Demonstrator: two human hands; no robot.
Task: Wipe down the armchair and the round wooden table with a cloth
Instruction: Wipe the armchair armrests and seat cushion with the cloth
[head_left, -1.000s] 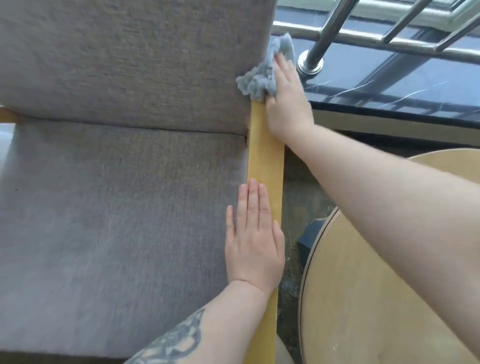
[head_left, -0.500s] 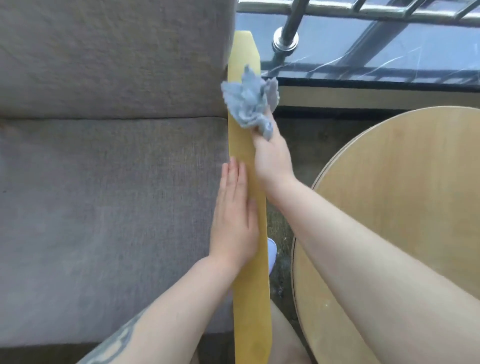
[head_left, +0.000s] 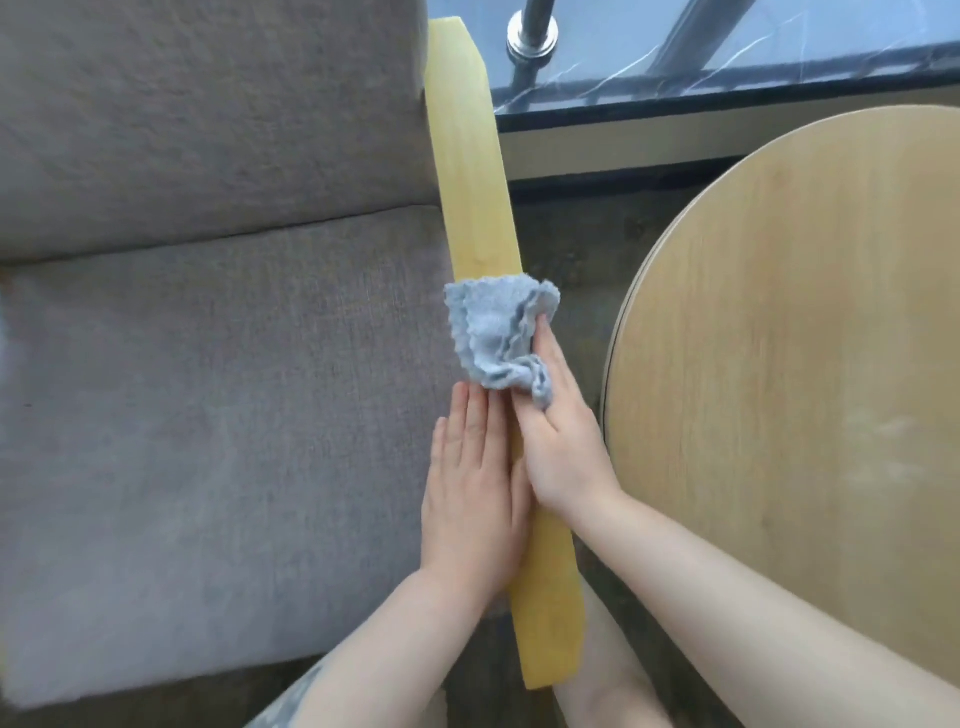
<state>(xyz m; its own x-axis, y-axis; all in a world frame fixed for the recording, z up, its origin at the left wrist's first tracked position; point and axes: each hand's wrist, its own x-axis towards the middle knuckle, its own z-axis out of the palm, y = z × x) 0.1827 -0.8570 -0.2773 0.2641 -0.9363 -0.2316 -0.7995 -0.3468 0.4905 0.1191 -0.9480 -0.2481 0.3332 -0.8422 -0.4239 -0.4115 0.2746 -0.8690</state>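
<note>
The armchair has grey fabric cushions and a yellow wooden armrest running from top to bottom of the view. A crumpled light blue cloth lies across the middle of the armrest. My right hand grips the cloth's near end and presses it onto the wood. My left hand lies flat with straight fingers, partly on the seat cushion and partly on the armrest, just beside the right hand. The round wooden table stands to the right of the armrest.
A dark marble ledge with a metal railing post runs along the top right. A narrow strip of dark floor separates armrest and table. My leg shows below the armrest's near end.
My right hand has drawn the cloth along the armrest from its far end, by the backrest, toward me to the middle. The left hand stayed flat on the armrest edge.
</note>
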